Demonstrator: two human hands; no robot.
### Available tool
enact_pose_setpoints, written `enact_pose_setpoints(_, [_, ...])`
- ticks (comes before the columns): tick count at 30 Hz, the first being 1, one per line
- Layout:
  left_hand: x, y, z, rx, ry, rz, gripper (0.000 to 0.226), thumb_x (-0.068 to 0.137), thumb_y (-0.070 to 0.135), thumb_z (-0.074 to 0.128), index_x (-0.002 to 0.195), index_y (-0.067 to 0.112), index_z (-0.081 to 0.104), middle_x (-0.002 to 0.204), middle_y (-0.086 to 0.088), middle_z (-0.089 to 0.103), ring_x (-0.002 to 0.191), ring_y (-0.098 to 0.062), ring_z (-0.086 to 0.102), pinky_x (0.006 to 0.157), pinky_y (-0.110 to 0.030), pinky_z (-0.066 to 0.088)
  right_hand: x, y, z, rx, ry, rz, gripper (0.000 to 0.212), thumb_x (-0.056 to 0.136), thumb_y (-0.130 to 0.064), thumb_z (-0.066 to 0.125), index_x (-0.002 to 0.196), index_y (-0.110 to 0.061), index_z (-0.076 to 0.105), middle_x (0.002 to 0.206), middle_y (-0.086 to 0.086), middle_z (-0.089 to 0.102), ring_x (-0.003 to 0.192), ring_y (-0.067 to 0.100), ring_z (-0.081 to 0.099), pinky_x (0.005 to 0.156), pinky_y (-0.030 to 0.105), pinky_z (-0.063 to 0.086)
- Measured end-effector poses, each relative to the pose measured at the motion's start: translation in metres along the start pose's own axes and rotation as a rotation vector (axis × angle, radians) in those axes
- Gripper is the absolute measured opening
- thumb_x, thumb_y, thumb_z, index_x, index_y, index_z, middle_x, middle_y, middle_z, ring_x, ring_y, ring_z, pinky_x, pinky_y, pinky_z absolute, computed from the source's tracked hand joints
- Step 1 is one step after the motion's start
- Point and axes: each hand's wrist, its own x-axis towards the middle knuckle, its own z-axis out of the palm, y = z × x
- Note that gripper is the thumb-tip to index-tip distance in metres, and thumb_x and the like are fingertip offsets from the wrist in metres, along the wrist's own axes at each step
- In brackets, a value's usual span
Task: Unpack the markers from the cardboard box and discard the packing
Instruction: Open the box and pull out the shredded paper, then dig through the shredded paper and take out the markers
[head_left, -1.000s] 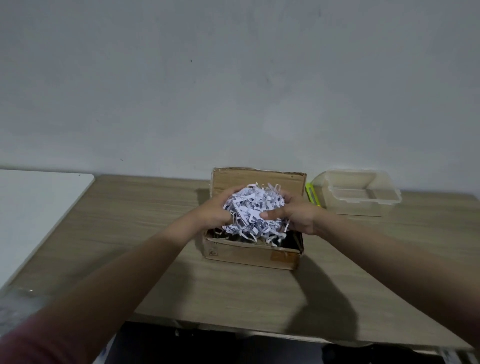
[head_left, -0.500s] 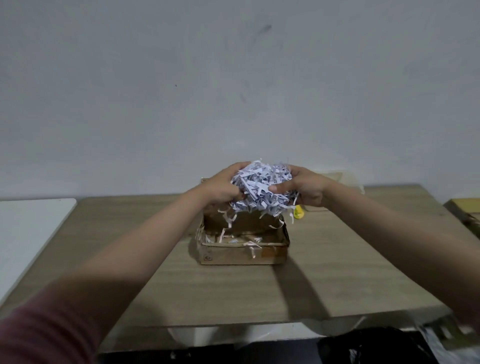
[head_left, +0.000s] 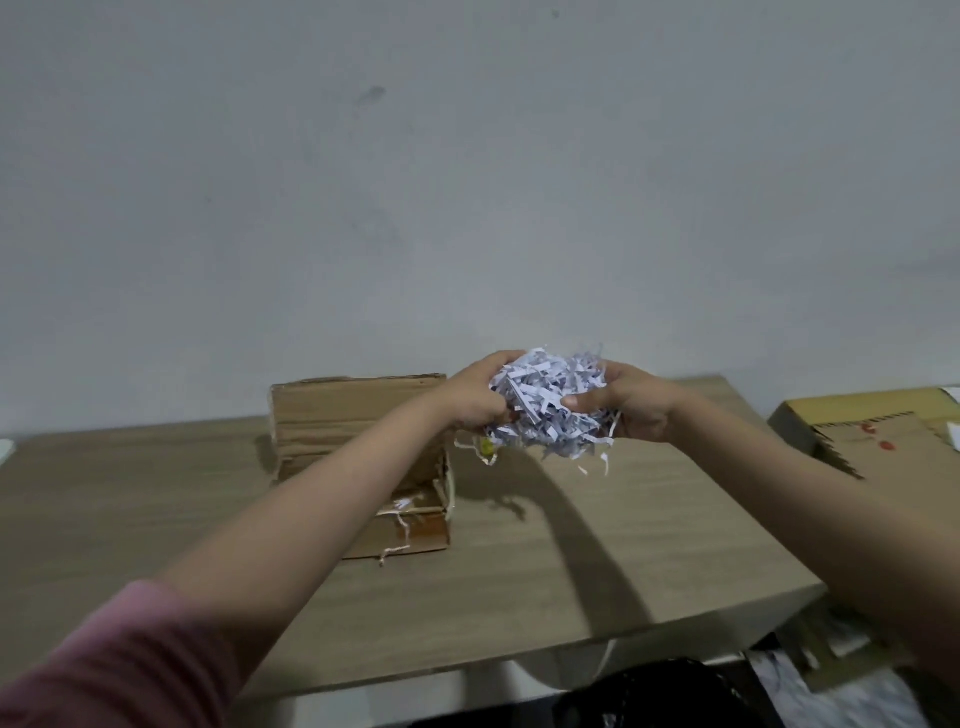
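Both hands grasp one wad of white shredded-paper packing (head_left: 548, 405) and hold it in the air above the light wood-grain table top (head_left: 545, 561). The left hand (head_left: 475, 397) clasps the wad's left side with curled fingers; the right hand (head_left: 631, 402) clasps its right side, thumb pressed across the near face. Loose strips hang from the underside of the wad. A small yellow item (head_left: 487, 446) shows among those strips just below the left hand; what it is cannot be told.

The open brown cardboard box (head_left: 358, 415) stands on the table, below and to the left of the left hand, well apart from the wad. Its lid flap stands upright at the far side. The left forearm crosses in front of the box and hides most of its interior. In the visible part of the interior, a few white paper strips (head_left: 402, 506) lie at the near right corner, and one strip trails over the front wall. Markers cannot be made out inside the box.

To the right of the right hand, beyond the table edge, lies a flat brown cardboard carton with red marks (head_left: 883, 441). Below the right forearm, under the table edge, sits a black bag-like object (head_left: 670, 696); its contents cannot be told. The left arm carries a pink sleeve (head_left: 114, 670).
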Motion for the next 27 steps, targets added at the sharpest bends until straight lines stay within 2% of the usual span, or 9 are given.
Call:
enact_pose_setpoints(3, [0.012,-0.009,0.044,-0.02,0.011,-0.065,0.082,0.075,-0.013,0.059,0.144,0.023,0.033,0.125,-0.004,0.05,0.099,-0.018,0.054,0.056,-0.011,0.047,0.001,0.035,-0.035,0.015,-0.002,0.09,0.045,0.066,-0.002,0.07,0.109,-0.008,0.062,0.092,0.009,0.074,0.08,0.023,0.071,0.08,0.042,0.056])
enact_pose_setpoints(7, [0.019,-0.041,0.097,-0.13,0.019,-0.124,0.081,0.073,-0.015,0.061,0.142,0.02,0.037,0.139,-0.01,0.048,0.119,-0.024,0.052,0.09,-0.025,0.046,0.006,0.09,-0.059,0.049,-0.01,0.175,0.041,0.076,0.008,0.067,0.113,-0.008,0.061,0.098,0.012,0.073,0.084,0.026,0.071,0.078,0.042,0.057])
enact_pose_setpoints(10, [0.017,-0.061,0.125,-0.194,0.055,-0.162,0.081,0.07,-0.012,0.066,0.14,0.021,0.041,0.141,-0.01,0.044,0.122,-0.02,0.05,0.098,-0.026,0.042,0.006,0.119,-0.062,0.002,0.004,0.146,0.046,0.072,0.013,0.069,0.112,-0.009,0.062,0.104,0.017,0.07,0.087,0.029,0.07,0.075,0.041,0.06])
enact_pose_setpoints(13, [0.016,-0.077,0.141,-0.06,0.106,-0.182,0.081,0.073,0.001,0.07,0.141,0.033,0.04,0.143,-0.006,0.034,0.131,-0.021,0.039,0.104,-0.023,0.031,0.005,0.13,-0.063,-0.106,0.059,0.138,0.044,0.07,0.012,0.072,0.107,-0.01,0.061,0.091,0.007,0.071,0.073,0.016,0.07,0.061,0.027,0.056])
enact_pose_setpoints(17, [0.016,-0.086,0.145,0.103,0.105,-0.178,0.078,0.081,0.014,0.068,0.143,0.044,0.03,0.146,-0.001,0.026,0.14,-0.019,0.024,0.104,-0.019,0.018,0.008,0.134,-0.066,-0.333,0.07,0.116,0.06,0.067,-0.01,0.083,0.12,-0.017,0.056,0.09,0.012,0.071,0.068,0.019,0.065,0.06,0.037,0.057])
enact_pose_setpoints(19, [0.013,-0.086,0.143,0.173,0.116,-0.185,0.081,0.079,0.023,0.072,0.143,0.045,0.027,0.151,0.0,0.02,0.141,-0.019,0.025,0.104,-0.019,0.02,0.009,0.132,-0.069,-0.449,0.048,0.08,0.076,0.058,-0.025,0.088,0.126,-0.029,0.053,0.114,0.017,0.065,0.092,0.022,0.065,0.086,0.045,0.056])
enact_pose_setpoints(21, [0.01,-0.082,0.138,0.227,0.129,-0.209,0.085,0.075,0.03,0.073,0.144,0.047,0.025,0.155,0.003,0.015,0.141,-0.02,0.025,0.105,-0.023,0.024,0.008,0.125,-0.073,-0.562,0.037,0.076,0.099,0.046,-0.046,0.089,0.132,-0.046,0.042,0.136,0.012,0.045,0.117,0.023,0.052,0.104,0.04,0.044])
enact_pose_setpoints(24, [0.005,-0.069,0.129,0.235,0.146,-0.203,0.088,0.07,0.034,0.071,0.143,0.049,0.024,0.157,0.0,0.016,0.142,-0.022,0.025,0.109,-0.031,0.027,0.003,0.11,-0.077,-0.658,0.011,0.076,0.117,0.044,-0.052,0.088,0.142,-0.047,0.025,0.153,0.007,0.025,0.135,0.03,0.035,0.113,0.043,0.032])
enact_pose_setpoints(27, [0.0,-0.058,0.125,0.253,0.205,-0.137,0.081,0.073,0.038,0.067,0.144,0.042,0.028,0.154,-0.002,0.027,0.138,-0.021,0.032,0.111,-0.035,0.032,-0.004,0.098,-0.079,-0.689,0.004,0.007,0.1,0.066,-0.031,0.084,0.147,-0.029,0.026,0.153,0.0,0.03,0.138,0.018,0.032,0.104,0.024,0.028])
